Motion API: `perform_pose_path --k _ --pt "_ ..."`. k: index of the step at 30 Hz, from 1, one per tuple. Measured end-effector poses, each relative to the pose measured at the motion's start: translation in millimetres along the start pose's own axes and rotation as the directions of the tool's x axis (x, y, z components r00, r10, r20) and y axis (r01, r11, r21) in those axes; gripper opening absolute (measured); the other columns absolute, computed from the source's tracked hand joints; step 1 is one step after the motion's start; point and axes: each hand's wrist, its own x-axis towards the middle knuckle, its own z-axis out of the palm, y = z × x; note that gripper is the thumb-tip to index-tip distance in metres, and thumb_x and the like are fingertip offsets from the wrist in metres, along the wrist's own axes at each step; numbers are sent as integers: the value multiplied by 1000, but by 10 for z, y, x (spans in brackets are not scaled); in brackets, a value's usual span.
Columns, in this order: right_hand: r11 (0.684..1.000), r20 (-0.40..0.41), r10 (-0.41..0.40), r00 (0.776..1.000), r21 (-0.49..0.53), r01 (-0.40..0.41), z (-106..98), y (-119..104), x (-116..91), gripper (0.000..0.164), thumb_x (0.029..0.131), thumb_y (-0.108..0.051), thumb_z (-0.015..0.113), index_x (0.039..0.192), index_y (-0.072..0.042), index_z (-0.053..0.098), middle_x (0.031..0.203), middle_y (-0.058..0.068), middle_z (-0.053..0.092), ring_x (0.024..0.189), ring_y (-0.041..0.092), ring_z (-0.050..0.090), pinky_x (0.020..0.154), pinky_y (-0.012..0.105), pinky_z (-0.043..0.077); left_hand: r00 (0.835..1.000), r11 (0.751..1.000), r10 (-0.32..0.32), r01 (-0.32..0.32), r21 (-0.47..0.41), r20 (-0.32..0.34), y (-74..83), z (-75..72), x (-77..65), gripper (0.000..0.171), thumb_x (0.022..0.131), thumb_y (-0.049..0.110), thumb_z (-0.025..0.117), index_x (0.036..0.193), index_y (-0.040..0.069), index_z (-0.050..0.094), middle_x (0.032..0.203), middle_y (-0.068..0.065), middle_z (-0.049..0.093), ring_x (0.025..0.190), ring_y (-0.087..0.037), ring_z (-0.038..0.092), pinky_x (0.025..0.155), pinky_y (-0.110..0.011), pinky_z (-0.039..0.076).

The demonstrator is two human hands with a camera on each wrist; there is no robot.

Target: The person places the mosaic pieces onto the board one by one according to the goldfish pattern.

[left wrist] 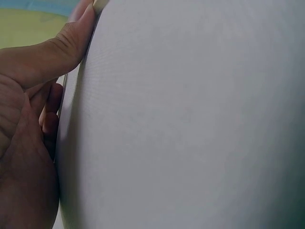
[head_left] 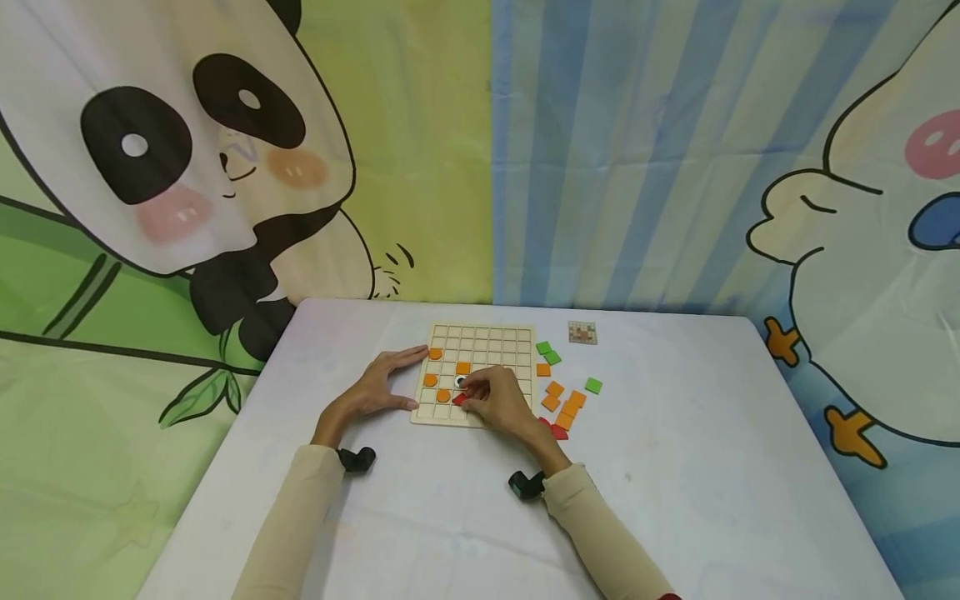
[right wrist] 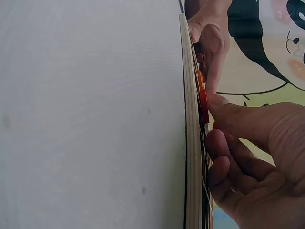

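Observation:
A wooden grid board (head_left: 517, 335) lies on the table. My left hand (head_left: 372, 390) is spread at its left side, thumb by the near corner and fingers by the far part of that edge; in the left wrist view the thumb looks straight. Over the near middle of the board, my right hand (head_left: 501, 404) pinches a red piece (right wrist: 204, 106), thumb against it and fingers curled. A black-and-white round piece (head_left: 460, 382) lies beside those fingertips. Several orange round pieces (head_left: 430, 380) and an orange square (head_left: 462, 367) sit on the grid. Some cells are hidden under the right hand.
Right of the board lie loose orange squares (head_left: 566, 421), green squares (head_left: 594, 386) and red pieces (head_left: 559, 432). A small patterned card (head_left: 582, 332) lies near the back of the white table (head_left: 675, 467). Printed cloth walls (head_left: 420, 167) stand behind the table.

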Motion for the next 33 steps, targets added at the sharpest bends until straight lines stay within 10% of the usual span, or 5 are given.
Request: perform_pose_path --k 33 --pt "975 12 6 1000 -220 -3 82 -98 17 11 94 -9 85 105 -7 86 95 2 80 80 8 65 73 24 55 1000 1000 -15 15 3 -7 20 -5 -20 106 76 28 101 166 14 48 177 -9 40 158 -44 36 128 -73 24"
